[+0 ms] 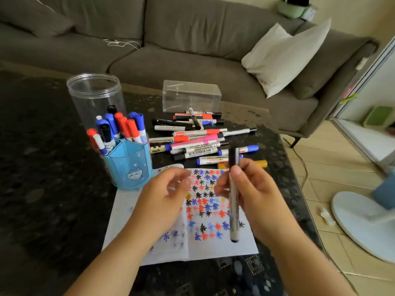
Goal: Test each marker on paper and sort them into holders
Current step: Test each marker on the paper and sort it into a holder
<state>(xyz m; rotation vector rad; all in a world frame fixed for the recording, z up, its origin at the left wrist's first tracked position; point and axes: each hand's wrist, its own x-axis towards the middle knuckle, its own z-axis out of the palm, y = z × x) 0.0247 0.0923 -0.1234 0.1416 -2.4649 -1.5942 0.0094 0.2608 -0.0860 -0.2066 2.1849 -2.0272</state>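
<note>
The right hand [254, 195] holds a marker [234, 201] upright over the paper [213, 248], with its fingers and thumb curled round the middle of it. The marker has a white body and a black cap at the top. Its label is too blurred to read. The left hand [164, 197] is over the paper too, holding nothing, with its fingers loosely bent.

The paper lies near the front edge of the dark table [42, 189]. It is covered in little star marks in blue, red, black and pink.

Just behind the paper's left corner stands a blue holder [130, 165] with a small cartoon animal on it. It is full of red, blue and black markers. Right behind it stands a tall clear tub [96, 97].

A pile of markers [198, 137] lies in the middle of the table. One says "WHITEBOARD MARKER" on its side. A clear box [191, 96] sits by the back edge of the table, behind the pile.
</note>
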